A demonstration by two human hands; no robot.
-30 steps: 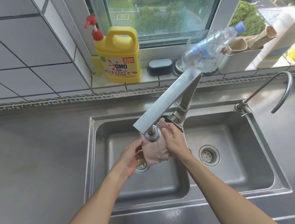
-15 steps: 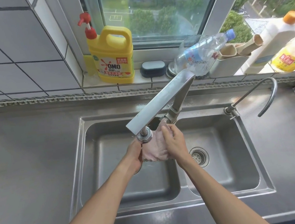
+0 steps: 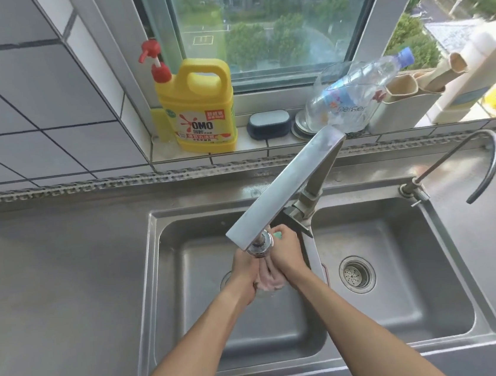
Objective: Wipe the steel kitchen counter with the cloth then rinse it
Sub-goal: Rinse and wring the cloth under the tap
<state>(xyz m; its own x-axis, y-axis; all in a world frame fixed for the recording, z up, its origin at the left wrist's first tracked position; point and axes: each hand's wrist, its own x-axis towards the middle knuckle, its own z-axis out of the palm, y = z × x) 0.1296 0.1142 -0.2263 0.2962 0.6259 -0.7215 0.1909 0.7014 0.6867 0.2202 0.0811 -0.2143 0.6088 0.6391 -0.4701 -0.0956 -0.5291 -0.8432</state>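
Steel counter runs across the whole view below a tiled wall and a window, with a double sink sunk into its middle. On the windowsill along the counter's back edge stand a yellow detergent jug toward the left, a dark soap box near the centre, and a clear plastic bottle lying tilted to the right of that. A flat-spouted faucet rises from the divider between the two basins and reaches out over the left basin; a thin curved tap stands at the sink's back right corner. Both arms come up from the near edge into the left basin. The left hand and right hand meet right under the faucet's nozzle, fingers curled shut and squeezing a pinkish cloth bunched between them, with a bit of green showing at the right fingertips
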